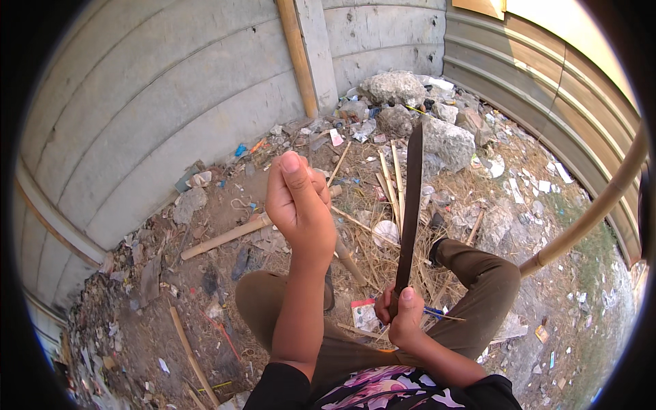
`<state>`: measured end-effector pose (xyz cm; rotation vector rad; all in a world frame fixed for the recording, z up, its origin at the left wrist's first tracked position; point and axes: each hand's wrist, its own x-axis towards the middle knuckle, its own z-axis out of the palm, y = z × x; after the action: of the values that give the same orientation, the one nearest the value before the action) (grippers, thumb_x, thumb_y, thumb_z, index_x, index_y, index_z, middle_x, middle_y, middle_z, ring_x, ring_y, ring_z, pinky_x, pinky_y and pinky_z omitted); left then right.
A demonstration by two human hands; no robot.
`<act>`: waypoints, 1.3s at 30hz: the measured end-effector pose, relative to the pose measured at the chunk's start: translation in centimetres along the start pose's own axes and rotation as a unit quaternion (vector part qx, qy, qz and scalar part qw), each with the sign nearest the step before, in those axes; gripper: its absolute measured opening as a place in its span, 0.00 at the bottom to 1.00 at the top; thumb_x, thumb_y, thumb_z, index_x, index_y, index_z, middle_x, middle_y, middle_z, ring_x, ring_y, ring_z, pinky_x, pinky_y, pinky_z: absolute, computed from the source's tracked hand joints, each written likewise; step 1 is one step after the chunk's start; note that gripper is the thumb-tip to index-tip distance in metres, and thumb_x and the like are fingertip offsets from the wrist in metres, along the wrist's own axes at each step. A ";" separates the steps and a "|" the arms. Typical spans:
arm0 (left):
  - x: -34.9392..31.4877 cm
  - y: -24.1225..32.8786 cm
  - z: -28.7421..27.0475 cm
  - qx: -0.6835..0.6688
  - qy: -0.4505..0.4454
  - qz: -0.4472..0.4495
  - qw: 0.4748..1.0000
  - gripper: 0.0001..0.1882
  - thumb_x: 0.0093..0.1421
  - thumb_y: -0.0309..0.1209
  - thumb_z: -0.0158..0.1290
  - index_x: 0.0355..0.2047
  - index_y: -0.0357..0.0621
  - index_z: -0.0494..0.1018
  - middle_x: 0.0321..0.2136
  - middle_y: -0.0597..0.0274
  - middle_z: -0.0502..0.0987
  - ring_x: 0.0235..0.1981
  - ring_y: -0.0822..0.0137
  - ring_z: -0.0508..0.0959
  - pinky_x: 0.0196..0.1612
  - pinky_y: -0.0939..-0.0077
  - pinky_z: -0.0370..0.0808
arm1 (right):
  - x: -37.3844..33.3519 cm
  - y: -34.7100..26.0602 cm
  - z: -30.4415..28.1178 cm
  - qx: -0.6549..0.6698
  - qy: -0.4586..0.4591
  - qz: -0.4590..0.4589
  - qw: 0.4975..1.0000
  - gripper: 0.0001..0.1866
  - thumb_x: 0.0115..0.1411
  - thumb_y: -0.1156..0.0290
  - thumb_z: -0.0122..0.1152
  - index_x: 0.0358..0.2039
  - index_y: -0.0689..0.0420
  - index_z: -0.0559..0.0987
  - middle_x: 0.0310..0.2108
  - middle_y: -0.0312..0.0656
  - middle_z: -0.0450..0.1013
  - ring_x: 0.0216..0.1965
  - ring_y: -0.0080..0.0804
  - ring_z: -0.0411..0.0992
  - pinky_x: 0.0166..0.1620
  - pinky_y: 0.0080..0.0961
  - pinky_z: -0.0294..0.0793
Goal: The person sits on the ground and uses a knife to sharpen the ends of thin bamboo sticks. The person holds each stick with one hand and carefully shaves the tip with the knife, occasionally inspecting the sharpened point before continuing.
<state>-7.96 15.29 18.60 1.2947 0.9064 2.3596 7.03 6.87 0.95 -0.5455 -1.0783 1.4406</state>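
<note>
My right hand [404,316] grips a machete [412,198] by its handle, close to my right thigh. Its long dark blade points up and away from me. In front of me my left hand [299,201] is raised and closed, the thumb pressed over the curled fingers. Whether anything small is pinched in it, I cannot make out. Split bamboo strips [393,179] lie on the ground beyond the hands. Behind my left wrist a bamboo pole [229,236] lies across the dirt. A thin stick [447,316] shows beside my right hand.
A grey concrete panel wall [171,102] stands at the left and back, with a bamboo post [298,61] against it. Large rocks [441,143] and litter lie in the far corner. A corrugated metal fence [533,89] and a curved bamboo pole [588,222] are at the right.
</note>
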 end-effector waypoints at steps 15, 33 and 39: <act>0.4 0.3 -0.7 0.016 0.020 -0.009 1.000 0.23 0.74 0.48 0.41 0.23 0.50 0.57 0.17 0.76 0.51 0.14 0.82 0.50 0.15 0.82 0.46 | -1.0 1.9 -1.4 -0.094 -0.027 0.015 0.995 0.29 0.73 0.47 0.40 0.21 0.55 0.65 0.11 0.32 0.58 0.12 0.17 0.57 0.17 0.19 0.53; 0.5 0.1 -0.4 -0.004 0.010 -0.025 1.000 0.23 0.73 0.48 0.42 0.24 0.49 0.58 0.17 0.76 0.50 0.15 0.83 0.50 0.16 0.82 0.45 | -1.8 7.2 -4.8 -0.154 -0.033 0.389 0.908 0.30 0.73 0.49 0.41 0.18 0.55 0.67 0.12 0.30 0.61 0.15 0.20 0.60 0.20 0.23 0.59; 0.8 -0.4 -1.1 0.005 0.020 0.002 1.000 0.23 0.73 0.48 0.42 0.24 0.50 0.58 0.16 0.76 0.51 0.15 0.83 0.50 0.16 0.82 0.45 | 0.2 1.5 -2.6 -0.301 -0.066 0.068 0.949 0.30 0.74 0.50 0.37 0.19 0.57 0.66 0.11 0.32 0.58 0.14 0.19 0.59 0.19 0.21 0.57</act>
<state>-9.33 15.58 18.41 1.2579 0.9294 2.3958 8.37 8.02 -1.49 -0.9814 -1.6290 1.2640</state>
